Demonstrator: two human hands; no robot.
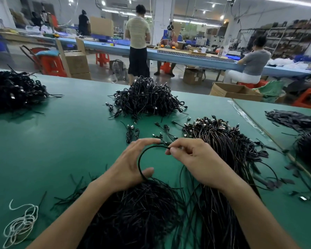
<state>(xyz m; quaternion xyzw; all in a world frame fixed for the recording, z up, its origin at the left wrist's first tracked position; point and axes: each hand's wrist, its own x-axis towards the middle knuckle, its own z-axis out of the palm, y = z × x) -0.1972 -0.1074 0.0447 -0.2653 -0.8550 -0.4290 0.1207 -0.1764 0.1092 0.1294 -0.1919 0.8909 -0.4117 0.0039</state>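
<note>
Cable (139, 161) mid-coiling: left hand (127, 166) grips its loop, right hand (196, 162) pinches the top; next turn probably needs slack fed round.

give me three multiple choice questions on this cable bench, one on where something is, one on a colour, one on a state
1. Where does the white string lie?
A. on the far cable pile
B. at the near left of the table
C. on a cardboard box

2. What colour is the table top?
A. green
B. grey
C. white

3. How is the black cable between the hands?
A. lying straight on the table
B. cut in two
C. bent into a loop, held by the left hand and the right hand

Answers:
1 B, the string lies loose near the left edge, apart from the cable piles.
2 A, the bare surface around the piles is green.
3 C, the right hand pinches the cable's end while the left thumb presses the curve.
</note>
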